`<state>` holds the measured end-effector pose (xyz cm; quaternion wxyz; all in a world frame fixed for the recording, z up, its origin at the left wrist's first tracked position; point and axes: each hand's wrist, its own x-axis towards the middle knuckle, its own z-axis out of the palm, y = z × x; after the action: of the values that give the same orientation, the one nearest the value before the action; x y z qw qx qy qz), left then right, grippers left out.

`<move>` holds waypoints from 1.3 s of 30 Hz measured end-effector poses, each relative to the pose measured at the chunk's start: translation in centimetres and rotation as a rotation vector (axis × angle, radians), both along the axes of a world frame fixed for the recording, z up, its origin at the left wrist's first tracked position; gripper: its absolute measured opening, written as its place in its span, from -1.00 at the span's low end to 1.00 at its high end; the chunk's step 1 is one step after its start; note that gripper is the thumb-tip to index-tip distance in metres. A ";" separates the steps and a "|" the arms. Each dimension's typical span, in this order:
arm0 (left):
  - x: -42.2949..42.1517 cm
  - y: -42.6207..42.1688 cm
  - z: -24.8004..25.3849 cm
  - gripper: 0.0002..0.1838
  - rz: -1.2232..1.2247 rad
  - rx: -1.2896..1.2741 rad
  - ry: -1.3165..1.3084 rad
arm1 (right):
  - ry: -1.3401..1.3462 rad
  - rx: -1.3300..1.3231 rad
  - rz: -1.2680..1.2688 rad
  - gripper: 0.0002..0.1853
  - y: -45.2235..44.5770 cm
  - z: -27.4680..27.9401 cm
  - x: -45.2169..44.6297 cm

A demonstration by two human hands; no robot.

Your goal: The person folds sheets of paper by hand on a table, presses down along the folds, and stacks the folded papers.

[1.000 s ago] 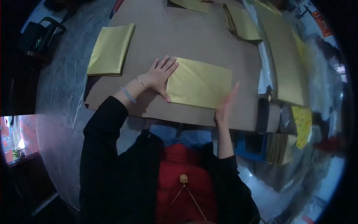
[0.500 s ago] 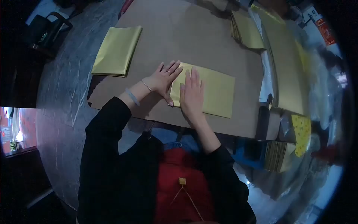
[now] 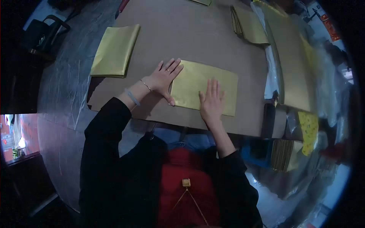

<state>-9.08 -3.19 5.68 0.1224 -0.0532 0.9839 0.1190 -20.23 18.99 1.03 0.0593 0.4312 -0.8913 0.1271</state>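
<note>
A flat rectangle of gold folded paper (image 3: 190,81) lies on the brown table board (image 3: 186,34) in front of me. My left hand (image 3: 162,80) rests at its left edge, fingers spread, with the thumb at the lower left corner and the fingertips near the upper left corner. On the paper's right half lies my right hand (image 3: 212,102), palm down with the fingers stretched out. Neither hand grips anything. Farther left is a folded gold stack (image 3: 114,51).
At the upper right sits a folded gold bundle (image 3: 249,26), beside a tall gold stack (image 3: 291,64). A dark object (image 3: 268,119) lies at the board's right edge. Below it are brown folded papers (image 3: 281,154). A dark chair (image 3: 43,36) stands at the upper left.
My right hand was at the paper's right end, moved left beside my left hand, and is now back over the right half. My left hand stays at the left edge.
</note>
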 end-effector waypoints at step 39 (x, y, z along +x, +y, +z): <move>-1.1 -0.1 0.0 0.66 0.003 -0.084 -0.120 | 0.043 -0.141 -0.145 -0.40 -0.1 1.0 -4.2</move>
<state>-10.14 -3.30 5.67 0.1787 -0.0670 0.9788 0.0745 -24.43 18.87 2.02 0.1178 0.3631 -0.9075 0.1754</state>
